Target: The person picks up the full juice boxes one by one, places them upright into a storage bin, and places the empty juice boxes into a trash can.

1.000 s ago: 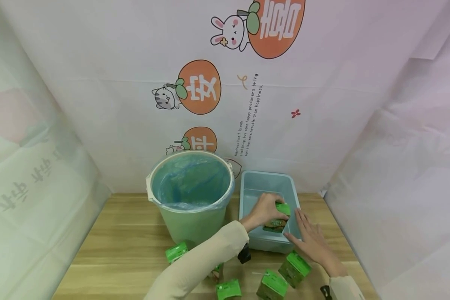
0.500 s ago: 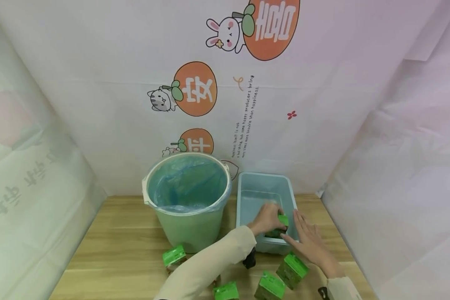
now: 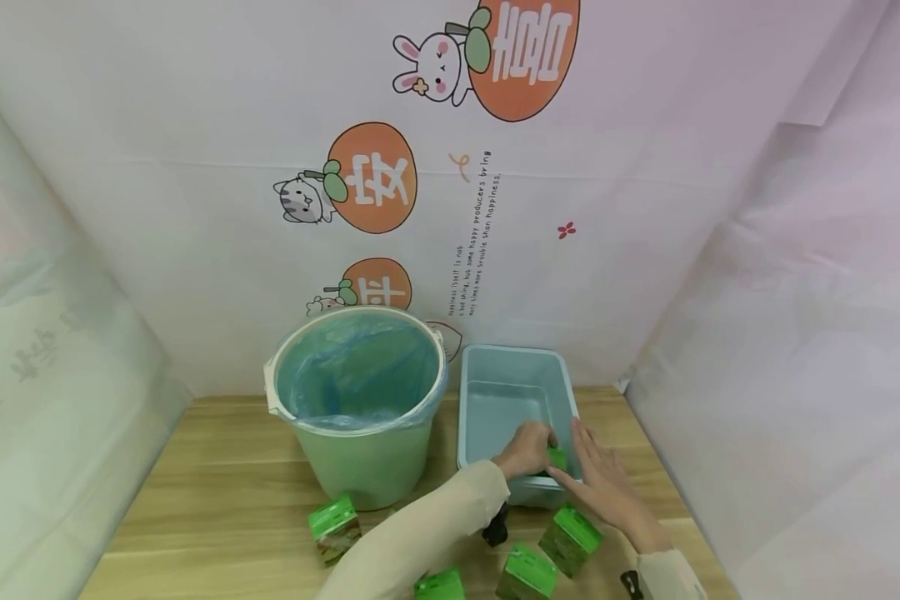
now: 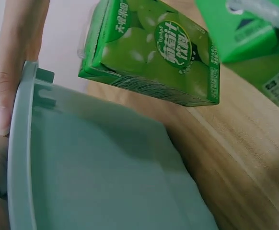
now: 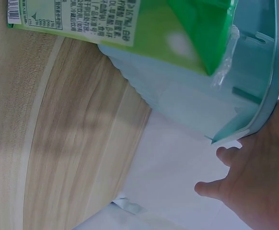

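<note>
Inside the near right corner of a light blue plastic tub (image 3: pixel 517 348), my left hand (image 3: pixel 527 450) grips a juice carton (image 3: pixel 557 458) with a green top. The hand and the tub's near wall hide most of that carton. My right hand (image 3: pixel 607 487) lies along the tub's right rim, fingers stretched out and thumb reaching across the near corner beside the carton. In the right wrist view the right hand (image 5: pixel 264 177) is against the outside of the rim. Just outside the tub, the left wrist view has a green grape juice carton (image 4: pixel 154 52) on the wooden table (image 4: pixel 245 143).
A pale green bucket (image 3: pixel 363 467) with a blue plastic liner stands left of the tub. Several more juice cartons sit along the table front, including one carton (image 3: pixel 335 529) by the bucket and another carton (image 3: pixel 572 537) near the tub. White printed sheets (image 3: pixel 510 250) enclose the table.
My left hand has brought the carton lower and nearer, into the tub's near right corner. The right hand has stayed at the rim. The head view has shifted slightly.
</note>
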### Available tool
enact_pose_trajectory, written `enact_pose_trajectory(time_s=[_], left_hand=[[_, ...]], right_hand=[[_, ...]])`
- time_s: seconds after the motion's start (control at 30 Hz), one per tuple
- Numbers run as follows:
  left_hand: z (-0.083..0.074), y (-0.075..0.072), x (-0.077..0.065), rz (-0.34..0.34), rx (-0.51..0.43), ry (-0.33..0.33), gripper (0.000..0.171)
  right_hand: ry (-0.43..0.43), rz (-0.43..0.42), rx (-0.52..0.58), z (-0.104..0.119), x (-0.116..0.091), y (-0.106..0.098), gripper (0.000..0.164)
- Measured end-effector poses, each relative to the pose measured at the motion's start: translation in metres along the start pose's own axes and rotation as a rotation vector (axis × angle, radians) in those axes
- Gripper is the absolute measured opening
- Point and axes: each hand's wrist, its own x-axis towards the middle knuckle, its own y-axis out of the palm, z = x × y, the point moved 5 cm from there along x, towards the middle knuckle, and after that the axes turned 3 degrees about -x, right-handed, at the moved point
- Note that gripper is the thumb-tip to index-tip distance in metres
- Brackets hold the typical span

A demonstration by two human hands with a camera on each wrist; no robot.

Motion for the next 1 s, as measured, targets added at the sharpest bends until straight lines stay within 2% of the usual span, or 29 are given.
enact_pose_trajectory(time_s=[0.3, 0.5, 0.7, 1.0], left_hand=[[0.001, -0.001, 0.000, 0.027, 0.065, 0.020, 0.026], [0.002, -0.001, -0.004, 0.059, 0.061, 0.041, 0.027], [0.002, -0.003, -0.008, 0.072, 0.072, 0.087, 0.028], [0.000, -0.016, -0.007, 0.074, 0.024, 0.075, 0.032]], right_hand=[[0.029, 0.029, -0.007, 0.001, 0.001, 0.000, 0.096], [0.048, 0.060, -0.030, 0.003, 0.000, -0.001, 0.096], [0.054, 0.055, -0.050, 0.002, 0.000, 0.000, 0.095], [0.050, 0.048, -0.041, 0.001, 0.001, 0.001, 0.094]])
